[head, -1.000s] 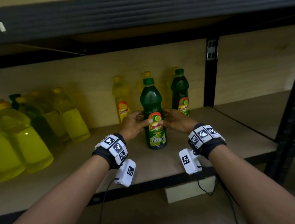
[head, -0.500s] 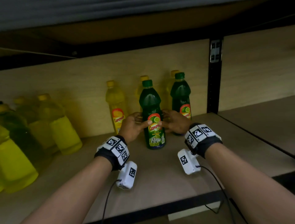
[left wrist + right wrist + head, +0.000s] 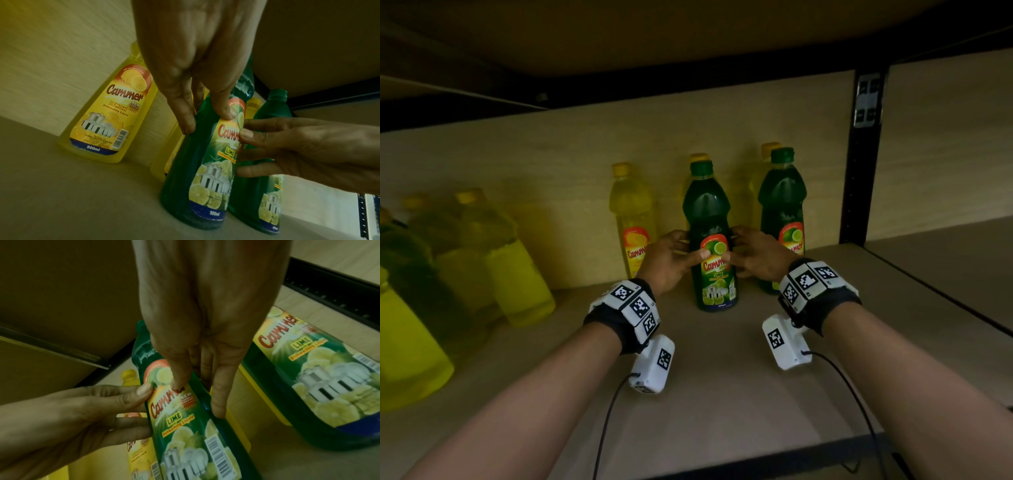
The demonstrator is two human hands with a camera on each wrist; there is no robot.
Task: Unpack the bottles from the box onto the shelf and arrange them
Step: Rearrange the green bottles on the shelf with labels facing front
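Observation:
A green lime dishwashing bottle stands upright on the wooden shelf. My left hand grips its left side with the thumb on the label. My right hand grips its right side the same way. In the left wrist view, the left hand pinches the green bottle at the label's top, and the right hand meets it from the right. In the right wrist view, the right hand has its thumb on the bottle's label. The box is out of view.
A second green bottle stands just to the right, near a black upright post. A yellow lemon bottle stands to the left, and more yellow ones behind. Several large blurred yellow bottles fill the shelf's left end. An upper shelf hangs close overhead.
Both hands have slid the green bottle back along the shelf, closer to the row at the wall. The view has moved in under the upper shelf.

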